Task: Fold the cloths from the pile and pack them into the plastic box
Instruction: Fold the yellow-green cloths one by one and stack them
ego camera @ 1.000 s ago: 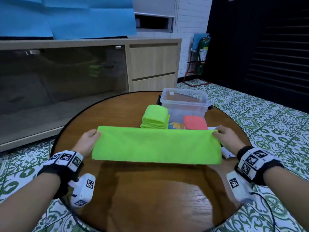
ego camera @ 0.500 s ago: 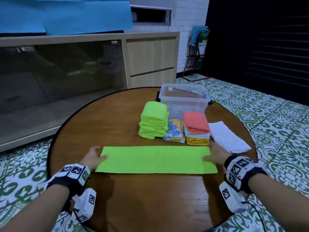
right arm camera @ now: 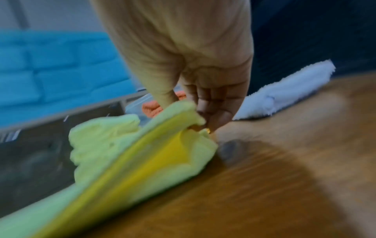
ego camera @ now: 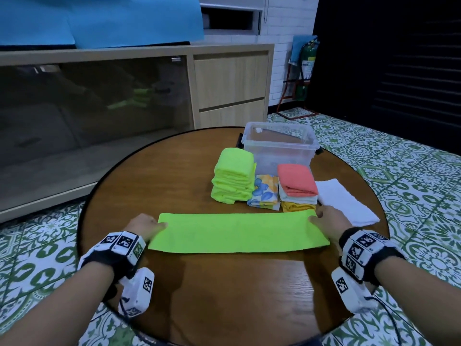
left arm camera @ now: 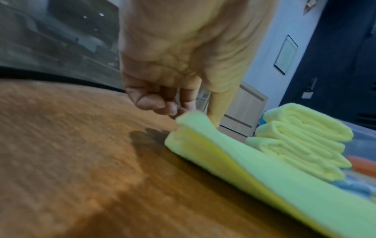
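A bright green cloth [ego camera: 239, 232] lies folded into a long strip across the round wooden table [ego camera: 224, 295]. My left hand [ego camera: 146, 227] pinches its far left corner [left arm camera: 189, 120] between thumb and curled fingers. At the other end my right hand [ego camera: 324, 221] pinches the far right corner [right arm camera: 183, 111], lifting the top layers a little. Behind the strip stand a stack of folded green cloths [ego camera: 234, 179], a flowered cloth [ego camera: 264, 194], and a coral cloth [ego camera: 296, 179] on top of white and yellow ones. The clear plastic box [ego camera: 280, 146] stands behind them.
A white folded towel [ego camera: 346, 202] lies at the right of the stacks, close to my right hand. A low wooden cabinet with a dark glass front [ego camera: 99, 108] runs behind the table. Patterned green floor tiles [ego camera: 411, 183] surround the table.
The green cloth, held up in the air a second ago, has come down flat on the table as a narrow strip. Both hands stay at its ends.
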The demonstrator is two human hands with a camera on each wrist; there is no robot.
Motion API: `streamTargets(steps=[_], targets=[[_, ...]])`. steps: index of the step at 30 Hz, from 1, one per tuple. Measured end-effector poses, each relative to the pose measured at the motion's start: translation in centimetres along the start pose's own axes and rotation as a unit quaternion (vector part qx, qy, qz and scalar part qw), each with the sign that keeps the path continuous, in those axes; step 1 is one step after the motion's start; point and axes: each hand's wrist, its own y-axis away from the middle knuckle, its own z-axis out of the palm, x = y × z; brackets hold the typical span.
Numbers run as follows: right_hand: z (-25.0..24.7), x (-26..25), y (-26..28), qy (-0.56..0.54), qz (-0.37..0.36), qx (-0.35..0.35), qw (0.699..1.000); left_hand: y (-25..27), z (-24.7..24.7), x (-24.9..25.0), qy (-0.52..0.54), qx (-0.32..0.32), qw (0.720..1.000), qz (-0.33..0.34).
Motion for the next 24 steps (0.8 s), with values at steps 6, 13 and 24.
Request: streamTargets(steps=[6,13,24], targets=[[-0.8,-0.3,-0.7,-0.094,0.02,0.058,0.994,-0.8,-0.5,0.6,0.096,0.038,0.995,-0.01],[-0.1,1.0,-0.5,-0.148,0.001,0.003,0.989,-1.5,1.1,0.4,0.111,0.018,0.993,0.03],[0.6,-0.3,-0.4,0.191,-0.064,-0.036,0.979,-1.4,1.9,1.0,-0.118,0.006,0.988,0.103]])
